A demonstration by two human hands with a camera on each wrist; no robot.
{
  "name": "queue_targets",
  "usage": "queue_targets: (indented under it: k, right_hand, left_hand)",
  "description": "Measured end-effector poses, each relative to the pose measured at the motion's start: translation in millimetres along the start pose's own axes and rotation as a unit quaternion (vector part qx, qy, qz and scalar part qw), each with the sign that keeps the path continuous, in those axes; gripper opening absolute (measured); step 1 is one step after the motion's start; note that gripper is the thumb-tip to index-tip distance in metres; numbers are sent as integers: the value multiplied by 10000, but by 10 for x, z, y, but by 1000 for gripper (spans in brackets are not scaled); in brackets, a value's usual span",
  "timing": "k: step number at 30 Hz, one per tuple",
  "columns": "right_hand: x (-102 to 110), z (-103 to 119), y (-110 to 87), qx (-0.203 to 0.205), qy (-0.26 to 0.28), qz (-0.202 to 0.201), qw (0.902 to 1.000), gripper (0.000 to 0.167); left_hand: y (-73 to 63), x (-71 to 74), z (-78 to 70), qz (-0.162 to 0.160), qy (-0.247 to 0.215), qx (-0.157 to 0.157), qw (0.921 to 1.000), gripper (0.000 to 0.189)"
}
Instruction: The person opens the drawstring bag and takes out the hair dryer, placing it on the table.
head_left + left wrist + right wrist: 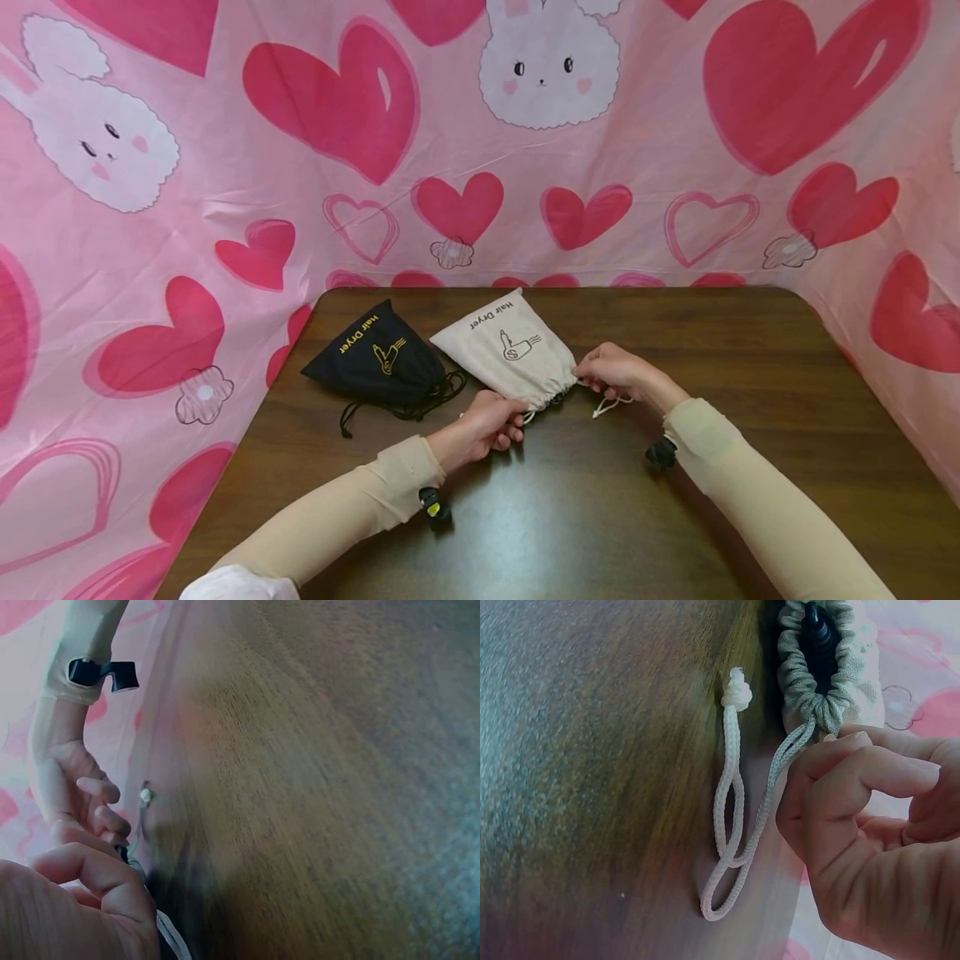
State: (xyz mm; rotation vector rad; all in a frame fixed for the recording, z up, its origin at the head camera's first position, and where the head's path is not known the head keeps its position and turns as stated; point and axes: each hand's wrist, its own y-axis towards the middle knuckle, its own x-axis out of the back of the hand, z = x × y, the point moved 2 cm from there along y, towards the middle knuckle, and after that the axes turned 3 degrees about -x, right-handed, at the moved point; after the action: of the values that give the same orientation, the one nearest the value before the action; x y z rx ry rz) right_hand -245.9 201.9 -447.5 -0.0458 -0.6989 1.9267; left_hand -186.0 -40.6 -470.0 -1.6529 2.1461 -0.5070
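Observation:
A white drawstring bag [498, 337] printed "Hair Dryer" lies on the table, its gathered mouth toward me. My left hand [487, 425] pinches the left corner of that mouth. At the right corner, my right hand [618, 372] grips the fabric between thumb and finger. The right wrist view shows the ruffled opening partly drawn in, with a black ribbed cord end [821, 652] inside. From the same corner a white knotted drawstring [731, 772] hangs loose beside the right fingers. Left of the white bag is a black drawstring bag [378, 362] with a yellow print.
The dark wooden table [712, 333] carries both bags toward its far left. Black cords [405, 412] of the dark bag trail near my left hand. A pink curtain [637, 158] with hearts and rabbits surrounds the table at the back and sides.

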Motion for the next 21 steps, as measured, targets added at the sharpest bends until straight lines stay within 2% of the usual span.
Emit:
queue_targets:
  k: [21]
  right_hand:
    - [41, -11, 5, 47, -71, -49, 10000, 25]
  left_hand:
    - [-13, 21, 1, 81, 79, -18, 9999, 22]
